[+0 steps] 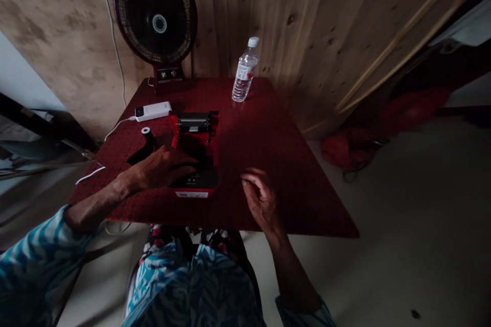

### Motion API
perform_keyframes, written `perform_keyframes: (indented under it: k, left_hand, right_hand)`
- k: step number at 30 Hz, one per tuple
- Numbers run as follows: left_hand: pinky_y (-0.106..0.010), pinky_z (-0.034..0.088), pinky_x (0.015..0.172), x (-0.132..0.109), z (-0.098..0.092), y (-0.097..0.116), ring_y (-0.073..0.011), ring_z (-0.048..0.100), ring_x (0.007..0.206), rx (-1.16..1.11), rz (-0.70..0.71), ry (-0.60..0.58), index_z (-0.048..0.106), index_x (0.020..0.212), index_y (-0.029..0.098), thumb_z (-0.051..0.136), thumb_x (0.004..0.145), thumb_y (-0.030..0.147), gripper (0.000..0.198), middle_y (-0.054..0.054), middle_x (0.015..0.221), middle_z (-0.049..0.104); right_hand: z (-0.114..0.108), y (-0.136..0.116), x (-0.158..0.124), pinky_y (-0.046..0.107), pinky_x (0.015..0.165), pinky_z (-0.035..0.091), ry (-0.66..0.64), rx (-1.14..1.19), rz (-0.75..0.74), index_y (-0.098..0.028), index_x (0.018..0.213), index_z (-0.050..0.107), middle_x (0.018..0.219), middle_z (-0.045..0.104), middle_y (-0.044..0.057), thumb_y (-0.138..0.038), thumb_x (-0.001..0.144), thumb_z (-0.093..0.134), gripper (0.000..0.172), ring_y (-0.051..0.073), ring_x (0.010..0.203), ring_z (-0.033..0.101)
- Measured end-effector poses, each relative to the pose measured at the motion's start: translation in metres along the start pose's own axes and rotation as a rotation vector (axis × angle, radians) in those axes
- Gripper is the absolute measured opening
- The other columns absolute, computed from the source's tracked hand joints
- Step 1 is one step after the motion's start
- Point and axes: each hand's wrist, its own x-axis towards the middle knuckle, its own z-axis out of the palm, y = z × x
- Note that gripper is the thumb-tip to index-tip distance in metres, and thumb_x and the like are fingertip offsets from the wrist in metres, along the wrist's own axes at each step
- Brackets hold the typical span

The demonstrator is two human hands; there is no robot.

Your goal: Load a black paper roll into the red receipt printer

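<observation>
1. Here, a person's left hand (pixel 163 167) lay over the dark front of a compact red-and-black printer (pixel 195 123), fingers extended and held close together, pinching nothing.
2. The printer, its lid standing open and its metal mechanism showing, sat near the middle of a red tabletop (pixel 276 138).
3. The right hand (pixel 260 199), fingers loosely curled and empty, hung over the tabletop's near side, just right of the printer; whether it touched the surface could not be told.
4. A dark roll (pixel 147 135) with a white core stood just left of the printer, near a white power bank (pixel 152 111) with a cable attached.
5. Farther back stood a plastic water bottle (pixel 244 70) and a desk fan (pixel 156 10).
</observation>
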Motion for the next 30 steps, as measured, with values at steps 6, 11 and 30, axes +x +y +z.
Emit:
perform_keyframes:
  k: [6,11,30]
  left_hand:
    - [-0.029,0.055,0.072,0.005,0.0,0.005,-0.0202,0.074,0.078,0.055,-0.209,0.016,0.076,0.107,0.022,0.05,0.097,0.038,0.032,-0.004,0.096,0.079]
    - [-0.03,0.053,0.076,0.006,-0.001,0.011,-0.0203,0.073,0.084,0.205,-0.04,0.143,0.074,0.1,0.018,0.045,0.099,0.031,0.032,-0.006,0.094,0.078]
    - [-0.039,0.041,0.082,-0.021,0.013,0.043,-0.0204,0.06,0.078,0.512,0.201,0.232,0.069,0.091,0.02,0.049,0.096,0.018,0.021,-0.005,0.085,0.07]
  right_hand:
    - [0.004,0.003,-0.003,0.042,0.094,0.056,-0.014,0.009,0.007,-0.026,0.098,0.068,0.107,0.068,0.007,-0.025,0.095,0.055,0.013,0.022,0.105,0.066]
    - [0.004,0.002,-0.002,0.042,0.093,0.056,-0.032,0.015,0.011,-0.026,0.098,0.068,0.106,0.068,0.007,-0.025,0.095,0.055,0.013,0.022,0.104,0.066]
    - [0.007,0.002,-0.002,0.042,0.091,0.057,-0.05,0.03,0.061,-0.026,0.095,0.067,0.099,0.071,0.006,-0.025,0.094,0.054,0.013,0.022,0.098,0.068]
